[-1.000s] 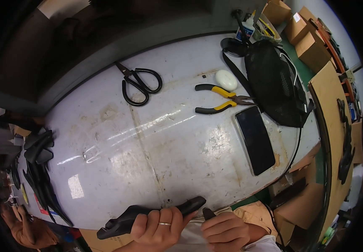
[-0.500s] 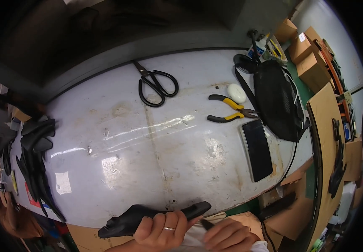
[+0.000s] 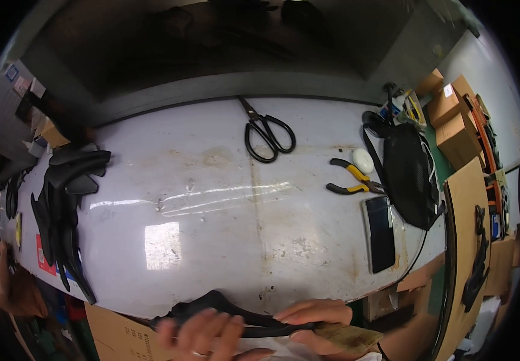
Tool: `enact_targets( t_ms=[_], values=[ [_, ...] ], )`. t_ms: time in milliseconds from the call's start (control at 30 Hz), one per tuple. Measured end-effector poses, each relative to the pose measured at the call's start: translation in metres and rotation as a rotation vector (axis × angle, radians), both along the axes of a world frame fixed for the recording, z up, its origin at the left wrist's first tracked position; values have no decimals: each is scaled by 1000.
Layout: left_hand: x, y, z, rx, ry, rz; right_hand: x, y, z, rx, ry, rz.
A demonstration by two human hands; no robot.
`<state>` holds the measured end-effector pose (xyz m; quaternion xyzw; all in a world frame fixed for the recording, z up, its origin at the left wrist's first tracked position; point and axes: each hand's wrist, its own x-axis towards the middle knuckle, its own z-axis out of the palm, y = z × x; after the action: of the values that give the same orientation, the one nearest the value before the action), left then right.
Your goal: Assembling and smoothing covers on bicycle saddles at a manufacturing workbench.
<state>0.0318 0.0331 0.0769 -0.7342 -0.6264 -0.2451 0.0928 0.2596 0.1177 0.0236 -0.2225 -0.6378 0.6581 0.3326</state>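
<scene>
1. The left hand (image 3: 209,337) is blurred, its fingers apart and partly bent across the left part of a long black piece (image 3: 212,304); I cannot tell whether it grips or only touches it.
2. The right hand (image 3: 325,313) is closed on the narrow right end of the piece, pinching it between fingers and thumb. A brownish flat strip (image 3: 356,337) juts out to its right; whether that is held too is unclear.
3. Toward the left, the likeliest trouble is a twist: if the left fingers rest loosely, the broad end could swing down, since the right pinch alone would carry it. At the near edge of the table (image 3: 224,253), it could then drop.
4. Toward the right, the narrow end might slip if the pinch slackens, and the strip could scrape fingers or piece if its edge is hard, which I cannot judge.
5. The piece spans both hands: its broad end shows above and beside the left fingertips, its middle runs between the hands, and its narrow end enters the right hand.
</scene>
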Motion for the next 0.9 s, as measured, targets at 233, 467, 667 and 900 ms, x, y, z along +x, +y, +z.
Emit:
enact_targets(
  t_ms=[233,467,667,900],
  values=[
    [-24,-10,3,-146,-409,58,-39,-35,-22,61,45,-267],
    [-15,-15,-2,-78,-336,162,-62,-51,-34,75,85,-547],
    [-42,-31,-21,-303,-954,330,-50,-37,-44,122,149,-291],
    [-43,-36,-36,-213,-760,231,-58,-53,-55,337,378,-442]
  ],
)
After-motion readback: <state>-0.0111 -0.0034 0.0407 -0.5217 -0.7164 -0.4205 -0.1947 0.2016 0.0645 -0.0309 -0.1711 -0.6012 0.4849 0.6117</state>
